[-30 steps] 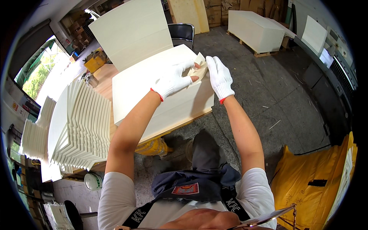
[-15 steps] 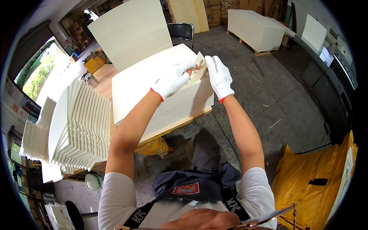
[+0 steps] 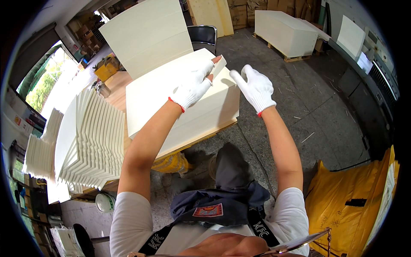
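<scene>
Our left hand (image 3: 192, 88) half-curled at sheet corner (image 3: 220, 65), grip unclear | right hand (image 3: 256, 88) loosely open, empty | beneath: paper stack (image 3: 154, 98), unfanned | leftward: fanned sheets (image 3: 97, 135)

Our gloves (image 3: 190, 90) are plain white with red edging (image 3: 259, 114), and our sleeves (image 3: 132, 222) are white too. We see creamy white paper (image 3: 154, 96), a tan tabletop (image 3: 115, 89), a dark grey floor (image 3: 317, 113), a black chair (image 3: 203, 41) and a yellow-orange cover (image 3: 327, 192). Our navy apron (image 3: 185, 204) bears a red patch (image 3: 208, 210); our black straps (image 3: 166, 234) carry white lettering.
</scene>
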Action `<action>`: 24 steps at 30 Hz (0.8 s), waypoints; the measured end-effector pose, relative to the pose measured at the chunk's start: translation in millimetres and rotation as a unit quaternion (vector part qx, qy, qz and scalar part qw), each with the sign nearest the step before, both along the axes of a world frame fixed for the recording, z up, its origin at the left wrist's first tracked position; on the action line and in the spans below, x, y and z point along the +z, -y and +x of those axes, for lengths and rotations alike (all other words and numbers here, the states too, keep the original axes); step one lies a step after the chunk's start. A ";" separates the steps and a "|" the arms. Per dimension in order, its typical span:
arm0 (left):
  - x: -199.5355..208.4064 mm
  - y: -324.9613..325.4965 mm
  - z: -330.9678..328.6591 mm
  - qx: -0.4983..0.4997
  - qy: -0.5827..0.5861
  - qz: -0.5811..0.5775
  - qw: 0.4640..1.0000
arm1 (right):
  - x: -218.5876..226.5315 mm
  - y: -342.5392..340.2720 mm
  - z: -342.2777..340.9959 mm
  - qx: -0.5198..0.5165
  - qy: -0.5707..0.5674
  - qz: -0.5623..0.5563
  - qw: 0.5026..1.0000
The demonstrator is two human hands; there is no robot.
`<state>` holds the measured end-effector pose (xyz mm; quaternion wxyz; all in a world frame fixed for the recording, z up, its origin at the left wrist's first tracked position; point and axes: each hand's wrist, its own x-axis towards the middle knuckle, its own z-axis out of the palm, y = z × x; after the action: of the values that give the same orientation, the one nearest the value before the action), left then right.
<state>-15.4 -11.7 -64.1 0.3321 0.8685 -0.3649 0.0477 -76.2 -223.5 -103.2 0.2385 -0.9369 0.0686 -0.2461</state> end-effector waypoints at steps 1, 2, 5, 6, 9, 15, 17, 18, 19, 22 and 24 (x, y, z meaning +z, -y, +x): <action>3.3 0.0 -3.2 0.008 -0.005 0.005 1.000 | 1.3 3.6 -4.5 0.014 -0.018 -0.046 0.999; 0.7 0.0 -0.4 0.004 -0.007 0.005 1.000 | 2.0 6.1 -7.5 0.029 -0.036 -0.093 0.995; -1.6 3.7 5.3 -0.002 -0.024 0.017 1.000 | -2.8 14.9 2.4 0.093 0.065 -0.200 0.973; 1.0 5.2 3.1 0.000 -0.035 0.027 0.999 | -3.4 17.6 5.4 0.101 0.108 -0.239 0.960; -1.4 3.5 5.0 0.000 -0.019 0.063 0.998 | 3.2 9.6 15.2 0.115 0.094 -0.151 0.977; 2.5 1.7 3.2 -0.010 0.017 0.083 0.996 | -11.5 -17.1 23.9 0.078 0.043 0.368 0.926; 5.6 2.4 -0.9 -0.006 -0.020 0.077 0.997 | -14.5 -19.6 23.2 0.069 0.054 0.398 0.913; 7.7 3.9 -4.4 0.001 -0.058 0.071 0.996 | -16.7 -19.8 24.5 0.068 0.058 0.400 0.912; 8.8 4.1 -6.3 0.008 -0.095 0.064 0.993 | -17.3 -20.5 25.1 0.067 0.062 0.401 0.912; 5.1 2.5 -0.5 0.017 -0.089 0.051 0.995 | -16.2 -21.7 23.4 0.060 0.056 0.405 0.910; 7.3 3.2 -3.1 0.020 -0.088 0.056 0.994 | -18.1 -21.7 23.5 0.064 0.063 0.406 0.910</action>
<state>-18.4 -14.9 -56.7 0.3124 0.8937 -0.3192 -0.0424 -52.6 -201.9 -121.3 0.6169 -0.7444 0.0875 -0.2402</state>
